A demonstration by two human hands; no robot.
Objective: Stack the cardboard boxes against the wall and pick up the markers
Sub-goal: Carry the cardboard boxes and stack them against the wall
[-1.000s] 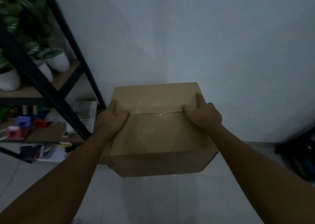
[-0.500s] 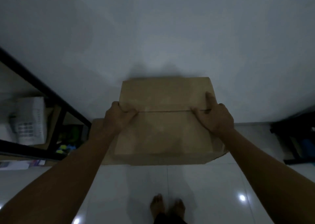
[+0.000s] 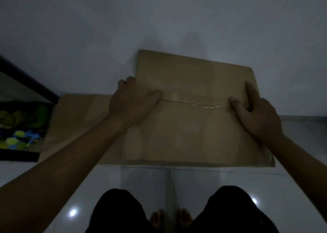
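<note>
A taped brown cardboard box (image 3: 191, 130) sits close against the white wall (image 3: 159, 23), its top facing me. My left hand (image 3: 131, 100) grips its left edge, thumb lying on the tape seam and fingers wrapped over the side. My right hand (image 3: 256, 114) grips the right edge, thumb on top and a finger stretched along the rim. Below it and sticking out to the left lies a second, wider cardboard box (image 3: 77, 119); whether the two touch is hidden. No markers can be made out in this dim view.
A black metal shelf frame (image 3: 30, 80) stands at the left, holding blurry yellow, green and blue items (image 3: 19, 126) on its bottom level. Glossy white floor tiles (image 3: 141, 183) lie in front of the boxes. My dark-clad knees (image 3: 230, 209) and bare feet fill the bottom edge.
The held box has come down from chest height to low against the wall, over the wider box. My view tilted down and my knees have come into the frame.
</note>
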